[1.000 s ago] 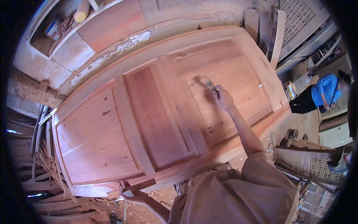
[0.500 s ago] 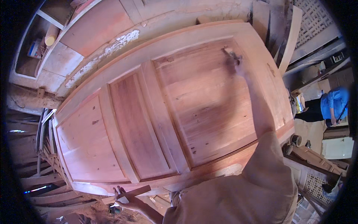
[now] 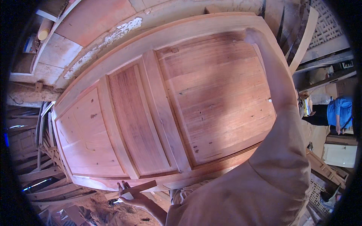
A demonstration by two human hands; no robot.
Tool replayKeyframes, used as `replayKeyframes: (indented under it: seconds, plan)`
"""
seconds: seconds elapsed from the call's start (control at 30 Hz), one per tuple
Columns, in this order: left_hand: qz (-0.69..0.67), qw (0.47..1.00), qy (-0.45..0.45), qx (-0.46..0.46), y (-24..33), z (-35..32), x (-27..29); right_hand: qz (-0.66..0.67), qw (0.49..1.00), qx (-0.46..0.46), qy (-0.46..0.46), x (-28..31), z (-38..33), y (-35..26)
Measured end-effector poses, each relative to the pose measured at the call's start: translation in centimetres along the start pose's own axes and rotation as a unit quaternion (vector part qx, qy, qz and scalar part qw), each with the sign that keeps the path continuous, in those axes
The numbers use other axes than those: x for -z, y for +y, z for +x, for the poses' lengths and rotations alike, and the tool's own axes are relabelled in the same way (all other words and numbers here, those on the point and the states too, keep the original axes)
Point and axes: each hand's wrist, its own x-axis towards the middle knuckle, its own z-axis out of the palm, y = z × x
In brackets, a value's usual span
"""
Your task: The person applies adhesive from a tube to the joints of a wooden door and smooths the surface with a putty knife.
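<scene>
Nearest, below the door's [image 3: 166,113] near edge: left hand [image 3: 132,194] grips a short wood strip [image 3: 132,189], off the surface. Door lies flat; big right panel [image 3: 222,98] looks darker and wetter than the paler left panels [image 3: 85,135], so I'd judge coating partly done, left panels and frame remaining. Far right corner: right hand [image 3: 252,35] rests on the panel; grip unclear, can't tell if it holds a tool.

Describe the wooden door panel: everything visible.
The wooden door lies flat, slanting across the view. It is bare reddish-brown timber with a paler frame, two upright rails and three recessed panels of grainy boards, the largest partly in shadow. The right hand reaches to its far top corner; the left hand rests at its near edge, by a small wood strip.
</scene>
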Motion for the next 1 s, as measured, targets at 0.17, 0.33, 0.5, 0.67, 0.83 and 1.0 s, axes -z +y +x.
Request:
replayKeyframes:
  seconds: [0.17, 0.33, 0.5, 0.67, 0.83, 1.0]
  plan:
    - [-0.025, 1.0, 0.006, 0.004, 0.3, 0.2, -0.8, -0.115, 0.988, 0.101, -0.025, 0.9, 4.5, 0.2]
    - [-0.007, 1.0, -0.008, -0.009, -0.5, -0.1, 0.3, 0.027, 0.991, 0.017, 0.128, -3.0, -1.8, -1.2]
    - [-0.029, 0.999, 0.015, 0.005, -0.8, -0.2, 0.1, 0.183, 0.968, -0.045, 0.166, -6.6, -12.8, -4.0]
    - [-0.025, 0.996, -0.031, -0.078, -4.0, 1.6, 4.1, 0.169, 0.966, -0.073, 0.182, -13.4, -10.4, -3.2]
    - [-0.069, 0.997, 0.025, -0.034, -2.5, 3.1, 6.3, 0.226, 0.967, 0.062, 0.095, -8.2, -8.0, -2.5]
    - [-0.089, 0.993, 0.06, -0.04, -6.0, 4.8, 10.6, 0.166, 0.957, 0.07, 0.226, -5.0, -10.8, -7.7]
